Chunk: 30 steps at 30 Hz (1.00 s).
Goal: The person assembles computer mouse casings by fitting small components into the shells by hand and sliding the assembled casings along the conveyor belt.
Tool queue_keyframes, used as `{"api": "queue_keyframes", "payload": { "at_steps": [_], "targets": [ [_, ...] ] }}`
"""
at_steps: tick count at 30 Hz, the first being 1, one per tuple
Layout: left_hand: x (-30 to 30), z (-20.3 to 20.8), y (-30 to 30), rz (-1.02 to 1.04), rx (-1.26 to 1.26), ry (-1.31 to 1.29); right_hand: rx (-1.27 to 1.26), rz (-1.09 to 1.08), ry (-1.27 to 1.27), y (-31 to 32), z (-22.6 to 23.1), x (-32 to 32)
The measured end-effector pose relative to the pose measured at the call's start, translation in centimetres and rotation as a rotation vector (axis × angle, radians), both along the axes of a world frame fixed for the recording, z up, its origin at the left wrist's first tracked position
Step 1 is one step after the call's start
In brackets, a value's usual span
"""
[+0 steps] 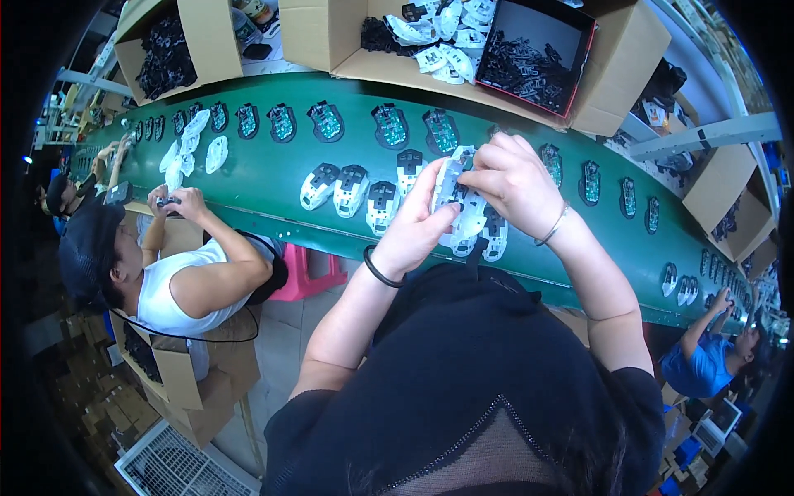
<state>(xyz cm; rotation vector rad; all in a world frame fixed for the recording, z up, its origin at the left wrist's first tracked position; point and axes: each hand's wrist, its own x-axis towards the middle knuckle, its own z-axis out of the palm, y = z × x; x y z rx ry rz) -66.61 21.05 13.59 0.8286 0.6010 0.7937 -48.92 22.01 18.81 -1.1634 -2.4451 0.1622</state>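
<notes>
My left hand [411,231] grips a white computer mouse shell [447,183] above the near side of the green belt, thumb on one side and fingers behind. Over the same shell, my right hand [514,178] is closed in a pinch, its fingertips against the shell's inner face. Whatever lies between those fingertips is too small or hidden to make out. Beneath and around my hands lie several white mouse shells with black inserts, such as the shell [351,189] to the left. Farther back sits a row of black mouse bases with green circuit boards [326,122].
Across the belt [273,182] stands a cardboard box [356,68] with white shells and a black tray [529,78] of small black parts. A co-worker [182,281] sits at the left beside a pink stool [302,277]; another person [703,360] works far right.
</notes>
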Motion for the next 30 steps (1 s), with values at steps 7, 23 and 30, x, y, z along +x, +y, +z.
{"api": "queue_keyframes", "payload": {
  "at_steps": [7,23,30],
  "targets": [
    [-0.3,-0.9,-0.1,0.186,0.251,0.219,-0.002,-0.186,0.312,-1.1,-0.9,-2.1],
    [-0.1,-1.8,1.1,0.231,0.263,0.193,-0.498,-0.548,1.018,-2.7,-4.4,-3.7],
    [0.3,-1.4,1.0,0.296,0.462,0.285,-0.523,-0.473,1.162,-2.1,-6.2,-4.6]
  ]
}}
